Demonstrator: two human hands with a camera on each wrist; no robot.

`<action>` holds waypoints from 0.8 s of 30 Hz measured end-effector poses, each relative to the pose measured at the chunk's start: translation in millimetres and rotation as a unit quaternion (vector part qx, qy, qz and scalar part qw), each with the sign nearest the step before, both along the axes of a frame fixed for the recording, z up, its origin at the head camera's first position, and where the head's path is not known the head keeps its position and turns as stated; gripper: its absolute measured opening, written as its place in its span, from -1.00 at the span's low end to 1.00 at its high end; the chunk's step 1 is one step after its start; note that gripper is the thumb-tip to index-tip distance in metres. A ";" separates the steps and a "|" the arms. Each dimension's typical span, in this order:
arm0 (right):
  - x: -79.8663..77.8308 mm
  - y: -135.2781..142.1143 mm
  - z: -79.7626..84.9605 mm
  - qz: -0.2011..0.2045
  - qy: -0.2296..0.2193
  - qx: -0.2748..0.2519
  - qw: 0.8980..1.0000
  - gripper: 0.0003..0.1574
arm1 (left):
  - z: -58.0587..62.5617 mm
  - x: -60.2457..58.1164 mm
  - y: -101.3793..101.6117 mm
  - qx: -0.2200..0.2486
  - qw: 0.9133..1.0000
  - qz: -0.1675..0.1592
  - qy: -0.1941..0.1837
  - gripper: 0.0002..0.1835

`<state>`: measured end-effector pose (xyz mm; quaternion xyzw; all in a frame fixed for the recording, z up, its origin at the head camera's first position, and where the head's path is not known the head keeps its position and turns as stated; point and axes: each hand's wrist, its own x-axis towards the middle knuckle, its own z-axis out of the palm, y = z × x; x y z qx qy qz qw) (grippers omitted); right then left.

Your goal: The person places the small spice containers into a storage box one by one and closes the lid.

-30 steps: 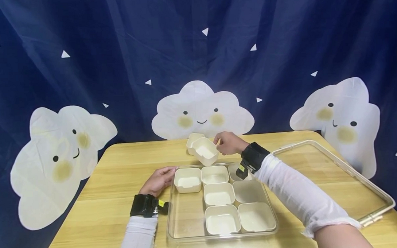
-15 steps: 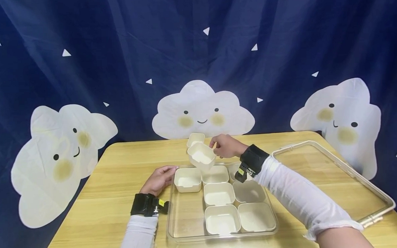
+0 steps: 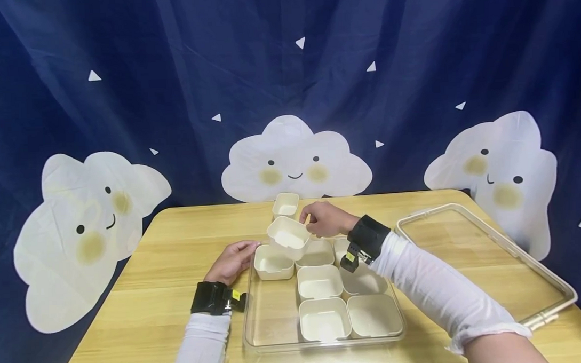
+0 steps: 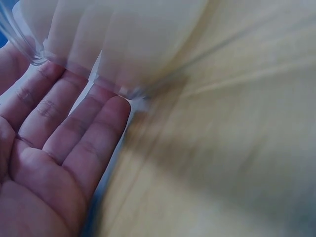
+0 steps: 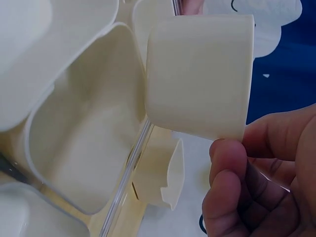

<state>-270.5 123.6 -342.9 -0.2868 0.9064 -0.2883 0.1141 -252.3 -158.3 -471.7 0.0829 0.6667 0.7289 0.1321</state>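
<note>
My right hand (image 3: 326, 218) pinches the rim of a small cream plastic bin (image 3: 289, 238), tilted and held over the far edge of a clear plastic box (image 3: 274, 320). In the right wrist view, thumb and fingertips (image 5: 231, 163) grip one upper corner of that bin (image 5: 200, 76). Several matching bins, such as the near middle one (image 3: 325, 320), stand inside the box in rows. At the box's far left corner rests my left hand (image 3: 231, 262), its straight fingers (image 4: 98, 131) touching the outer wall, beside the far-left bin (image 3: 273, 263).
Beyond the box, another cream bin (image 3: 285, 204) stands on the wooden table (image 3: 146, 304). To the right lies a clear lid (image 3: 485, 249) with a frame and clips. A dark blue curtain (image 3: 286, 69) with clouds hangs behind the table.
The right hand has carried the cream bin left and closer, from beside the far bin to over the box's far rim. The left hand stays at the box's corner.
</note>
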 end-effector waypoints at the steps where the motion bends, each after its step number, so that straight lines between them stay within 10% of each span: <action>1: 0.4 -0.9 -0.3 -0.001 -0.002 0.000 1.000 -0.76 | 0.4 0.3 0.3 0.000 1.000 0.001 0.001 -0.61; 15: 9.1 -11.3 -2.6 0.032 -0.012 0.002 0.999 -0.76 | 9.2 -0.1 5.4 -0.063 0.996 0.062 -0.007 -0.76; 24: 22.3 -18.1 -2.2 0.076 -0.016 -0.002 0.997 -0.74 | 11.7 1.3 7.6 -0.063 0.997 0.042 -0.001 -0.79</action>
